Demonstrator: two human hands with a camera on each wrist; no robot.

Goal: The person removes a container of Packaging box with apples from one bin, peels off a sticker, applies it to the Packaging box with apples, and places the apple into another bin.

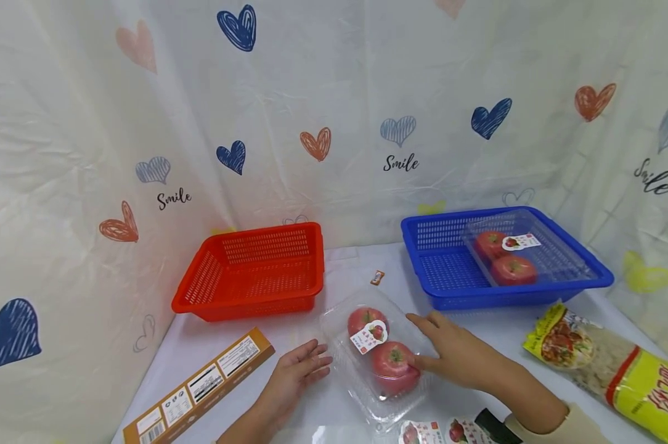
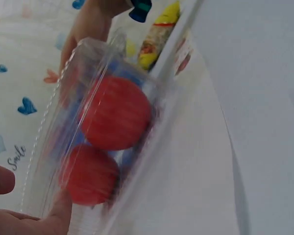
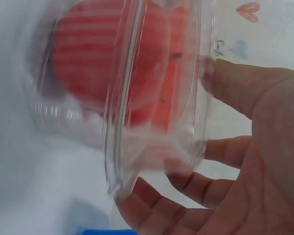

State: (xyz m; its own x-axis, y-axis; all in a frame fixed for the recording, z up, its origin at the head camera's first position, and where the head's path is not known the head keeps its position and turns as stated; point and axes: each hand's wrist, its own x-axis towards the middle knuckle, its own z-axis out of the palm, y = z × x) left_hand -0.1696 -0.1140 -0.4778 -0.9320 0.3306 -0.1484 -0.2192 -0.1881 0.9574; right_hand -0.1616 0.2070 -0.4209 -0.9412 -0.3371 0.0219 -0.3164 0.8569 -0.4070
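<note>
A clear plastic clamshell box (image 1: 352,383) with two red apples (image 1: 392,377) in it lies at a slant at the front middle in the head view. A white apple label (image 1: 363,338) is on its lid. My right hand (image 1: 460,350) grips the box's right side, the thumb (image 3: 235,83) over the lid and the fingers (image 3: 201,188) bent at the lower edge in the right wrist view. On the other side my left hand (image 1: 292,377) holds its fingers loosely extended, fingertips right at the box's left edge.
A red basket (image 1: 281,305) stands back left. The blue basket (image 1: 450,299) at back right holds another clear box with apples (image 1: 513,270). A long brown carton (image 1: 201,385) lies left, a yellow food bag (image 1: 594,364) right. Apple labels (image 1: 423,433) lie in front; a small wrapped candy (image 1: 377,277) lies behind.
</note>
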